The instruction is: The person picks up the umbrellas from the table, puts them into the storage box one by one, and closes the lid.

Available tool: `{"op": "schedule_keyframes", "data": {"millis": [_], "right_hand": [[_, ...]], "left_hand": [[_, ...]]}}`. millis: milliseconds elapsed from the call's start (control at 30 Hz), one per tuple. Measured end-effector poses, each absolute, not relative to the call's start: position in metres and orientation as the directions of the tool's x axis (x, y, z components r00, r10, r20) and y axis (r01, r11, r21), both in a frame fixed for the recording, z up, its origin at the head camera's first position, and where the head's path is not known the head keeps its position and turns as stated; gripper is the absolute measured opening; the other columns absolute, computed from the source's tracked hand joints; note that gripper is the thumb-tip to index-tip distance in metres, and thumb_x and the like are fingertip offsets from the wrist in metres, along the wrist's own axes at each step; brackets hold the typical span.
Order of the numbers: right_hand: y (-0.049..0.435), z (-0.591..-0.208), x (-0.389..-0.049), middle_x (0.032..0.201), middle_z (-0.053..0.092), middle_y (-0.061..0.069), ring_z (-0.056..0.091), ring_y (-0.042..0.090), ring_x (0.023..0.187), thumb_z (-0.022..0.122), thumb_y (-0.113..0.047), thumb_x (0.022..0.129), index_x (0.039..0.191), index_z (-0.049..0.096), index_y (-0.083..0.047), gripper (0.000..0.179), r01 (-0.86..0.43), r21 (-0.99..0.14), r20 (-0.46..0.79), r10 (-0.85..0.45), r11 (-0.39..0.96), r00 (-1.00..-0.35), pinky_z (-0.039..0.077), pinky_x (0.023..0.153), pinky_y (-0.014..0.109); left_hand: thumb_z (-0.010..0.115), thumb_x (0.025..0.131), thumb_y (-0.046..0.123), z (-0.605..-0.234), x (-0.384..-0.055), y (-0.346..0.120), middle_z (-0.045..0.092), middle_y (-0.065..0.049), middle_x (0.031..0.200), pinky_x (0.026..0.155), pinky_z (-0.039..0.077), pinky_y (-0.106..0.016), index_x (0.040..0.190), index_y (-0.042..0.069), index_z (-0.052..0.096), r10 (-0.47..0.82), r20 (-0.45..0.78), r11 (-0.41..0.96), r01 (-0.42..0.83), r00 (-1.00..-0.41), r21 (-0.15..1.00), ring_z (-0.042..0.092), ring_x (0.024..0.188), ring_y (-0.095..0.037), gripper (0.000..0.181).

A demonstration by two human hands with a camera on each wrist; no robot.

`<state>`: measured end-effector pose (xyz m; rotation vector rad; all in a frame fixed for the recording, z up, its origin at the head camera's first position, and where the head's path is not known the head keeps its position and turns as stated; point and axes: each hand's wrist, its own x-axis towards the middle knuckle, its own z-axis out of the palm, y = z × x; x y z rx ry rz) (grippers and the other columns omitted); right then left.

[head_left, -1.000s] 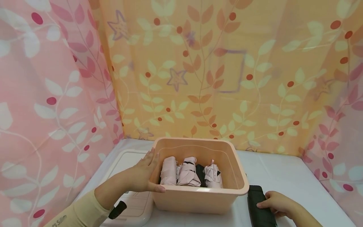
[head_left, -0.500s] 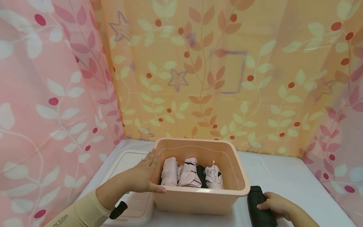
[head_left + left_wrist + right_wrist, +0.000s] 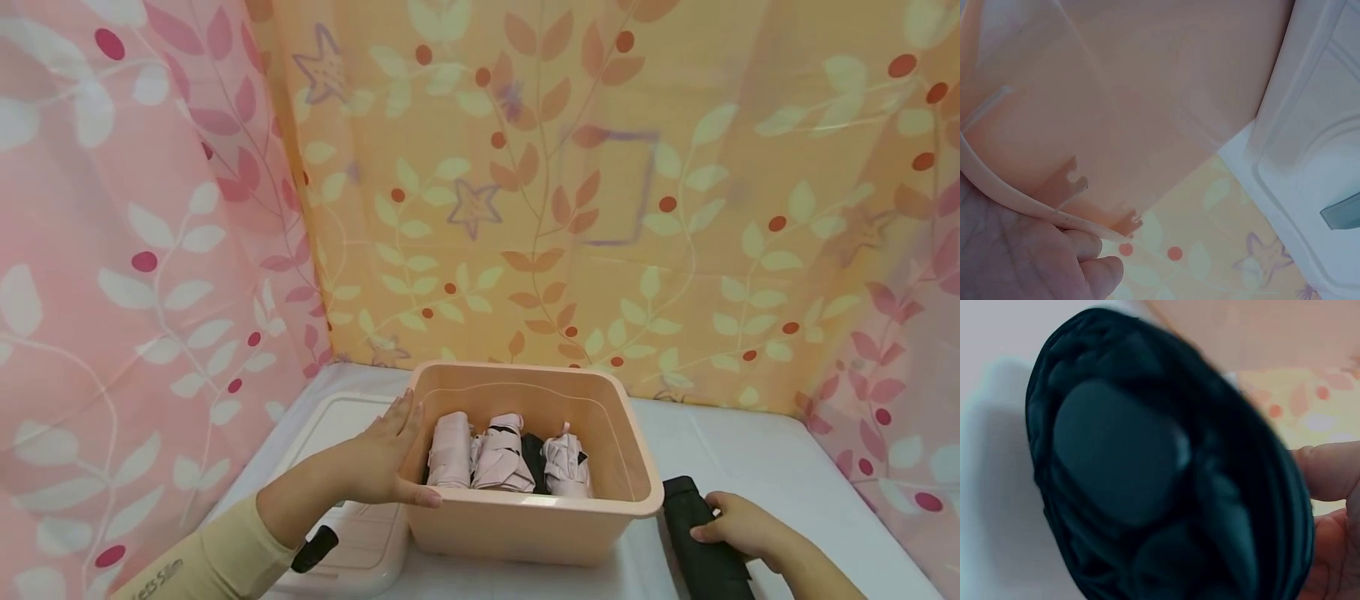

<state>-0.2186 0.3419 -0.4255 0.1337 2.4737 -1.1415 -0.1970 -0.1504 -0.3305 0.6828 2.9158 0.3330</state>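
Note:
My left hand [image 3: 378, 458] lies with outstretched fingers along the left rim of a peach plastic storage bin [image 3: 517, 529], its thumb over the front left corner. In the left wrist view, the palm [image 3: 1016, 250] is against the bin's rim. To the right of the bin, my right hand [image 3: 742, 529] grips a folded black umbrella [image 3: 701, 542], thumb on top. The right wrist view shows the umbrella's round handle end [image 3: 1122, 453] amid gathered cloth. Inside the bin stand several folded umbrellas: a pale pink one [image 3: 450, 450], others in pink [image 3: 504, 454], and a dark one [image 3: 533, 458].
A white lid [image 3: 352, 542] with a grey-green latch [image 3: 1344, 211] lies on the white tabletop [image 3: 738, 442] at the bin's left, partly under my left forearm. Patterned cloth [image 3: 480, 275] hangs behind and on both sides.
My right hand and the black umbrella have shifted slightly right and up, and the umbrella leans more. The left hand keeps its place on the bin's rim.

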Motion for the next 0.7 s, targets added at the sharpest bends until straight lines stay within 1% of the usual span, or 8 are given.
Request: {"op": "schedule_keyframes", "data": {"millis": [167, 233, 300, 500, 700], "right_hand": [[0.354, -0.401, -0.221, 0.080, 0.057, 0.009, 0.061, 0.023, 0.069, 0.064, -0.014, 0.084, 0.108, 0.041, 0.016, 0.045, 0.190, -0.753, -0.343, -0.128, 0.630, -0.931, 0.053, 0.061, 0.041], [0.358, -0.388, -0.223, 0.077, 0.057, 0.008, 0.061, 0.022, 0.069, 0.063, -0.016, 0.085, 0.105, 0.042, 0.014, 0.041, 0.163, -0.759, -0.319, -0.142, 0.630, -0.937, 0.053, 0.061, 0.041], [0.362, -0.374, -0.226, 0.077, 0.057, 0.008, 0.061, 0.023, 0.068, 0.062, -0.017, 0.086, 0.105, 0.042, 0.014, 0.042, 0.133, -0.761, -0.291, -0.151, 0.635, -0.945, 0.053, 0.061, 0.041], [0.366, -0.333, -0.238, 0.079, 0.059, 0.009, 0.062, 0.023, 0.070, 0.063, -0.020, 0.086, 0.114, 0.038, 0.016, 0.051, 0.046, -0.739, -0.209, -0.163, 0.672, -0.964, 0.054, 0.063, 0.041], [0.357, -0.290, -0.248, 0.088, 0.060, 0.014, 0.062, 0.024, 0.075, 0.062, -0.021, 0.087, 0.119, 0.032, 0.015, 0.057, -0.022, -0.711, -0.155, -0.187, 0.703, -0.970, 0.053, 0.067, 0.043]], "left_hand": [[0.051, 0.061, 0.081, -0.330, -0.196, -0.150, -0.013, -0.019, 0.150, 0.109, 0.012, -0.051, 0.146, 0.000, 0.003, 0.450, -0.078, 0.873, 0.420, -0.890, 0.248, -0.006, 0.138, -0.031, 0.127], [0.052, 0.061, 0.081, -0.329, -0.195, -0.150, -0.013, -0.018, 0.150, 0.109, 0.011, -0.050, 0.145, 0.000, 0.003, 0.450, -0.082, 0.874, 0.419, -0.889, 0.246, -0.007, 0.138, -0.031, 0.126], [0.052, 0.062, 0.080, -0.327, -0.195, -0.150, -0.013, -0.019, 0.150, 0.109, 0.011, -0.050, 0.145, 0.000, 0.003, 0.453, -0.082, 0.873, 0.422, -0.888, 0.244, -0.007, 0.138, -0.031, 0.126], [0.052, 0.062, 0.080, -0.326, -0.196, -0.148, -0.009, -0.020, 0.150, 0.109, 0.011, -0.050, 0.145, -0.002, 0.004, 0.449, -0.082, 0.877, 0.420, -0.890, 0.233, -0.006, 0.138, -0.032, 0.126], [0.053, 0.061, 0.080, -0.327, -0.196, -0.149, -0.010, -0.019, 0.151, 0.110, 0.011, -0.049, 0.145, -0.001, 0.003, 0.435, -0.090, 0.886, 0.408, -0.896, 0.222, -0.007, 0.138, -0.030, 0.127]]}}
